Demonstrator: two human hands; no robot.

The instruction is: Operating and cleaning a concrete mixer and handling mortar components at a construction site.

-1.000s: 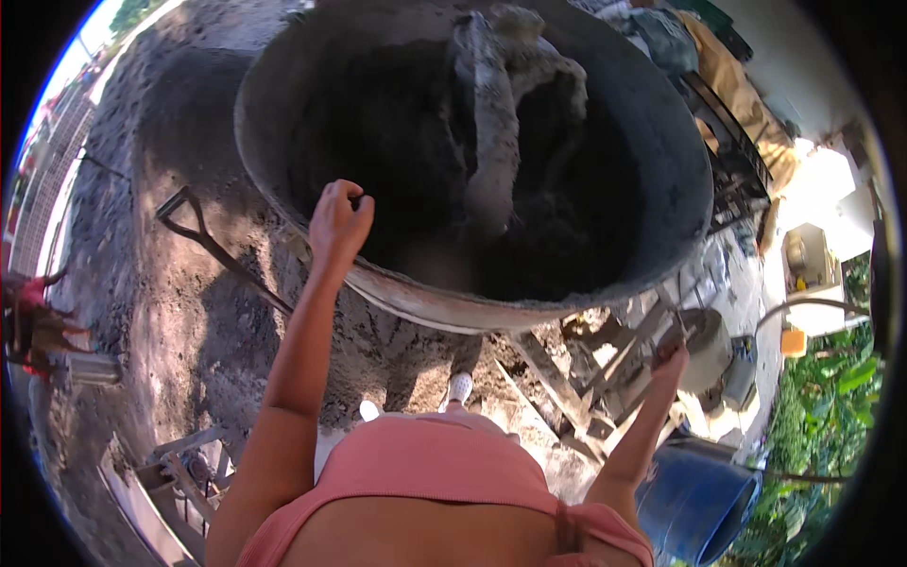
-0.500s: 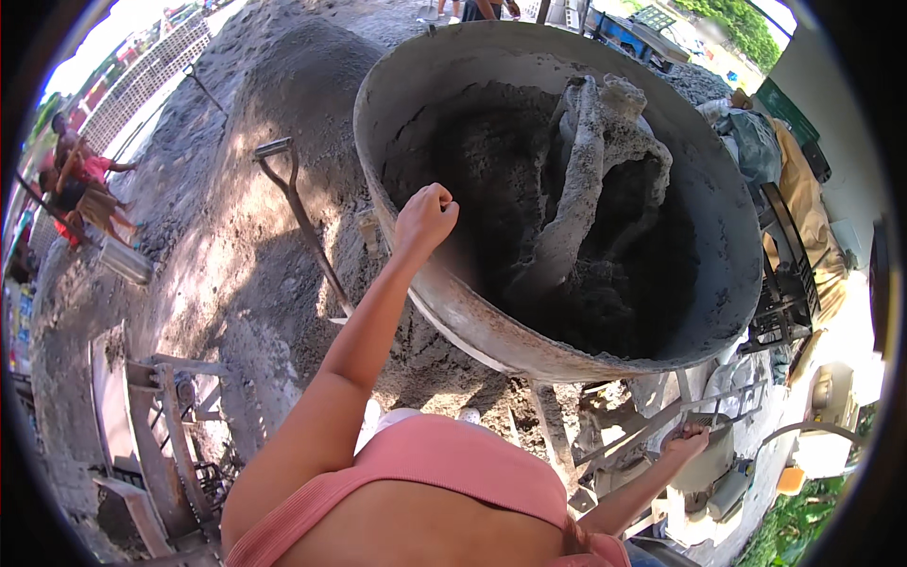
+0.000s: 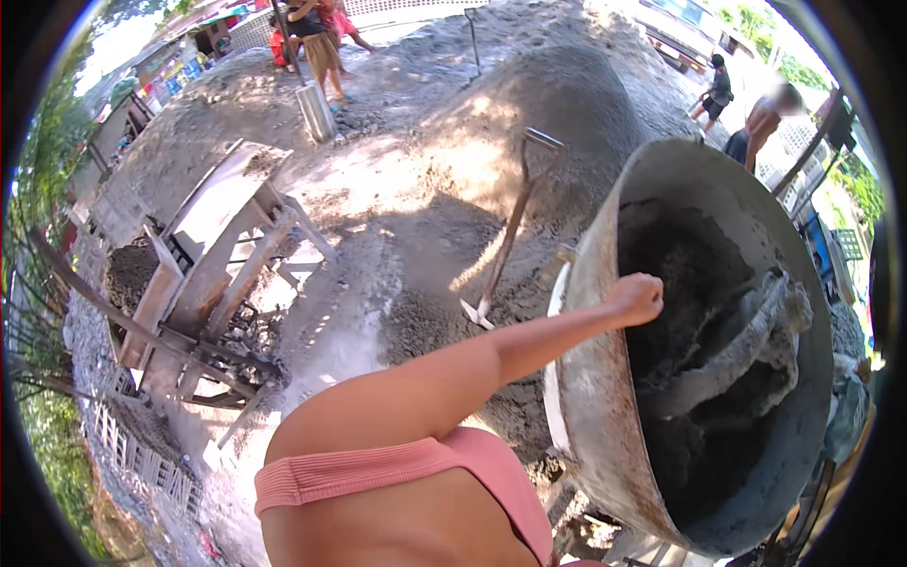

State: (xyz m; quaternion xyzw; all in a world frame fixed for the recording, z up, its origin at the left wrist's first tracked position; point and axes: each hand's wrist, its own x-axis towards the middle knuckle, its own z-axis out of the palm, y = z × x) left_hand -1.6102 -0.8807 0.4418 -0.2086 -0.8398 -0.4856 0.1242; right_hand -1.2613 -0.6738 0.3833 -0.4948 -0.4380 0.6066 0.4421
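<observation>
Grey drum [image 3: 597, 397] beneath it, the left hand [image 3: 639, 299] is clenched, while the right hand has left view, grip unknown.

Outdoors: bare gray dirt ground [image 3: 350, 312], patchy sunlight [image 3: 378, 189] plus hard shadow [image 3: 425, 236]. 1 big sand mound [image 3: 567, 99] toward the back. Rough wooden stand [image 3: 213, 213] at left (grimy, dirt on top). Lattice-patterned wall [image 3: 416, 13] far back; green foliage [image 3: 47, 444] along left edge.
</observation>
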